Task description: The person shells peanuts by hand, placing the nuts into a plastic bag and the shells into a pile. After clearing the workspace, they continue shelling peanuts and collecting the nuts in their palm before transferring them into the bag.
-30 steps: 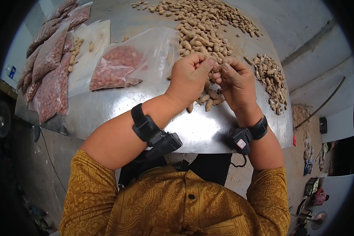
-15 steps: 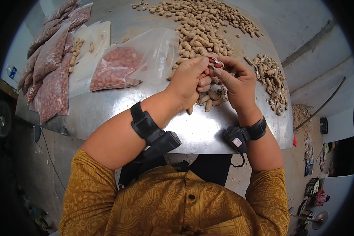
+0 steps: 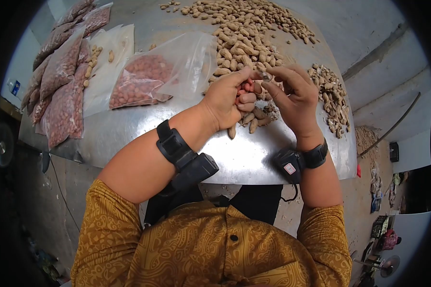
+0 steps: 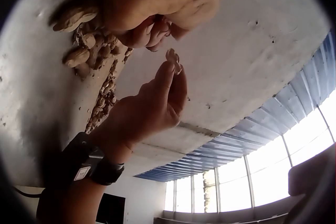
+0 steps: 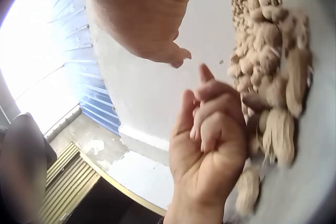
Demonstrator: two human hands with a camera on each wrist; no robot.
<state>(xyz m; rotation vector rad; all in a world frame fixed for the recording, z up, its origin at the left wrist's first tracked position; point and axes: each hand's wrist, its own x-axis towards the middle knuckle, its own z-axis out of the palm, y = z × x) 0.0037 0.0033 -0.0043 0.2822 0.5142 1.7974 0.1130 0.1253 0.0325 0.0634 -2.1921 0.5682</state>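
Note:
My left hand [image 3: 225, 99] curls its fingers round several red peanut kernels [image 3: 245, 88], which show between thumb and fingers in the head view. Across from it, my right hand [image 3: 296, 98] pinches an opened peanut shell [image 4: 172, 60] between thumb and forefinger, a short gap away from the left hand. Both hands are over the near end of a long heap of unshelled peanuts [image 3: 246, 48]. A few loose peanuts [image 3: 254, 125] lie on the metal table just beneath them. In the right wrist view, the left hand [image 5: 210, 140] appears palm up with its fingers folded.
A half-filled clear bag of red kernels [image 3: 141, 83] lies left of the heap. Further left, filled kernel bags [image 3: 64, 103] are stacked beside a white bag [image 3: 122, 45] with several peanuts on it. Broken shells [image 3: 329, 98] form a pile at the table's right.
The hands were together on a peanut; its shell then showed open with red kernels inside. Now kernels sit in the left hand, and the right hand has drawn slightly right with the shell.

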